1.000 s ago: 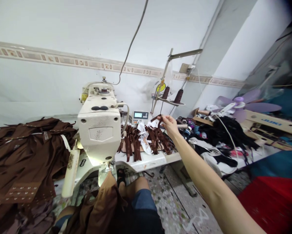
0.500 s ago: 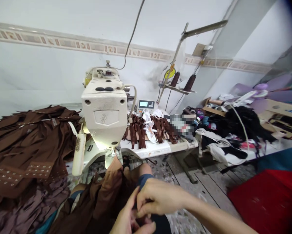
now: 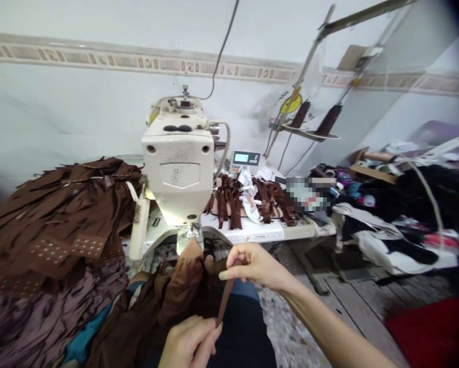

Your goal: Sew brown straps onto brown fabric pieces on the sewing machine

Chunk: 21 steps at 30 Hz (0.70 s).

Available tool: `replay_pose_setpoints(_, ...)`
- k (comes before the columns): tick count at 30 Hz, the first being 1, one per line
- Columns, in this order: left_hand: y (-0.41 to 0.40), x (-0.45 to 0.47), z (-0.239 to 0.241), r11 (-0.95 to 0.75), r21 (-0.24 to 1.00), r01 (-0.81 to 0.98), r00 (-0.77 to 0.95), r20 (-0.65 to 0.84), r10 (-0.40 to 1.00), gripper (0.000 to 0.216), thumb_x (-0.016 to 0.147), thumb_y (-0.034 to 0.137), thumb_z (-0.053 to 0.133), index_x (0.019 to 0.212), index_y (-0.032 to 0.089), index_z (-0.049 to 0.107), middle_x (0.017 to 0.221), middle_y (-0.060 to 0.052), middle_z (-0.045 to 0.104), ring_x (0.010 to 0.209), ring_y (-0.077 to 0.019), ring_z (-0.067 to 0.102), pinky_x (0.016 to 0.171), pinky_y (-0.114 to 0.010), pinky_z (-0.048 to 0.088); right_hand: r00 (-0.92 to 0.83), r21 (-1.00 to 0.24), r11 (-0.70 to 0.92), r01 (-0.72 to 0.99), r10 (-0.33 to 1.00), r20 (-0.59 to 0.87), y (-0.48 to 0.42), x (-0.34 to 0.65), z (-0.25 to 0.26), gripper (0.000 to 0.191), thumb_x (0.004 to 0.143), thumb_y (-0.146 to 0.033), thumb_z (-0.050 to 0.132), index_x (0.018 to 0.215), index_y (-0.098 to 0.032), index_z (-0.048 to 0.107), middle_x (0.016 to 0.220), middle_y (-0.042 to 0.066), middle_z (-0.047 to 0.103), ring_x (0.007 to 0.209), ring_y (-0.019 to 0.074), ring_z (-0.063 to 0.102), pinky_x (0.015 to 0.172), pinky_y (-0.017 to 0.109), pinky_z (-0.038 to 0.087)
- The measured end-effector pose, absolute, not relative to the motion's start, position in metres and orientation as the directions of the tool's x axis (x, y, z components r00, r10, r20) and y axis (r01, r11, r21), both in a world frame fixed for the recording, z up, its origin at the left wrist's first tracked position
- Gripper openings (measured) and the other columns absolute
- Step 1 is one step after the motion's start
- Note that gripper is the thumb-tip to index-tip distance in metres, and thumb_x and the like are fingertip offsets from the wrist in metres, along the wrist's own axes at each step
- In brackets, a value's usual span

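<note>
- Brown strap [image 3: 226,300] is held between the two hands, over the lap [image 3: 239,335]; a fairly straight run is seen, slanted, with the upper end leaning right.
- Upper end is pinched by the right hand [image 3: 248,267], thumb against forefinger, other fingers curled in.
- Lower end is gripped by the left hand [image 3: 193,341], fingers folded, thumb tip near the strap. Whether any more strap is tucked inside that fist cannot be told.
- Right hand is placed farther from the body, left hand nearer; hands are kept apart by the visible length of strap.
- Brown garment [image 3: 181,291] is draped over the lap, left of the strap and behind the left hand. Its lighter pointed tip is set at the needle area of the sewing machine [image 3: 178,171].
- More brown strips [image 3: 235,204] are heaped on the table [image 3: 248,235], right of the machine, beyond the right hand; white scraps [image 3: 248,197] are mixed in.
- Small display box [image 3: 245,159] is stood behind that heap; two thread cones [image 3: 328,121] are mounted on a stand to its right.
- Brown cloth pile [image 3: 72,204] is stacked left of the machine, purple cloth [image 3: 56,312] below it.
</note>
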<state>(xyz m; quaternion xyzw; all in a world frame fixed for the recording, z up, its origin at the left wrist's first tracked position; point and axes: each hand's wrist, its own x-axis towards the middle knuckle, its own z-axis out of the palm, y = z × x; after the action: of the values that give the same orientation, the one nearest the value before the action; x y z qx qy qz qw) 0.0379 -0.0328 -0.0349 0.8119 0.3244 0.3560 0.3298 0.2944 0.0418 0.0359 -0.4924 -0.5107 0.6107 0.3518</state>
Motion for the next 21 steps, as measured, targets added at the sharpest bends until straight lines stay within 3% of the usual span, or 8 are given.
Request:
replay_pose_setpoints(4,-0.028,0.033,-0.009,-0.608,0.718,0.34,0.531,0.388,0.754,0.036,0.112,0.024,0.048,0.081,0.02,0.067,0.065,0.001,0.065,0.06,-0.0115,0.065,0.059,-0.02,0.047,-0.172,-0.961,-0.271,-0.059,0.951,-0.258,0.041,0.293,0.032,0.049,0.065,-0.049,0.101,0.087,-0.017,0.071,0.064,0.001,0.075,0.052,0.0114,0.064,0.044,0.017,0.041)
replay_pose_setpoints(7,-0.024,0.024,0.006,-0.65,0.654,0.387,0.501,0.443,0.744,0.021,0.109,0.029,0.059,0.098,0.019,0.074,0.082,-0.003,0.072,0.075,-0.0151,0.07,0.069,-0.022,0.055,-0.245,-0.949,-0.307,-0.064,0.927,-0.283,0.035,0.295,0.03,0.047,0.071,-0.054,0.097,0.085,-0.015,0.075,0.07,0.006,0.079,0.051,0.012,0.067,0.044,0.018,0.043)
replay_pose_setpoints(10,-0.015,0.022,0.02,-0.711,0.476,0.518,0.394,0.604,0.692,0.022,0.106,0.02,0.064,0.126,0.017,0.072,0.11,-0.01,0.075,0.102,-0.0206,0.072,0.091,-0.03,0.058,-0.377,-0.947,-0.318,0.045,0.872,-0.311,0.025,0.292,0.025,0.041,0.074,-0.051,0.096,0.078,-0.014,0.079,0.061,0.005,0.076,0.048,0.0113,0.064,0.045,0.019,0.045)
replay_pose_setpoints(12,-0.007,0.027,0.026,-0.687,0.318,0.654,0.336,0.691,0.64,0.034,0.104,0.008,0.06,0.136,0.016,0.069,0.124,-0.014,0.073,0.119,-0.0246,0.067,0.103,-0.037,0.052,-0.435,-0.946,-0.305,0.108,0.842,-0.32,0.018,0.284,0.019,0.037,0.077,-0.048,0.095,0.078,-0.015,0.081,0.062,0.004,0.075,0.05,0.0109,0.064,0.048,0.018,0.046)
replay_pose_setpoints(14,0.002,0.037,0.029,-0.619,0.19,0.762,0.314,0.727,0.61,0.038,0.105,0.007,0.057,0.141,0.012,0.066,0.136,-0.017,0.071,0.129,-0.0298,0.062,0.108,-0.042,0.046,-0.479,-0.939,-0.309,0.148,0.809,-0.341,0.011,0.271,0.011,0.036,0.08,-0.05,0.092,0.08,-0.015,0.083,0.068,0.004,0.077,0.053,0.0109,0.066,0.049,0.018,0.047)
replay_pose_setpoints(18,0.019,0.057,0.025,-0.517,0.109,0.849,0.28,0.737,0.615,0.035,0.108,0.017,0.056,0.14,0.008,0.066,0.133,-0.017,0.074,0.123,-0.0334,0.063,0.107,-0.047,0.043,-0.545,-0.918,-0.343,0.2,0.739,-0.395,-0.005,0.244,-0.006,0.04,0.083,-0.055,0.088,0.083,-0.015,0.085,0.073,0.005,0.078,0.052,0.0095,0.065,0.048,0.016,0.045)
replay_pose_setpoints(21,0.028,0.056,0.021,-0.551,0.112,0.827,0.287,0.759,0.584,0.032,0.105,0.015,0.06,0.136,0.009,0.069,0.127,-0.016,0.075,0.119,-0.0334,0.063,0.108,-0.049,0.044,-0.541,-0.915,-0.347,0.207,0.738,-0.402,-0.015,0.233,-0.001,0.044,0.083,-0.058,0.088,0.083,-0.015,0.083,0.075,0.005,0.079,0.051,0.0088,0.064,0.048,0.016,0.044)
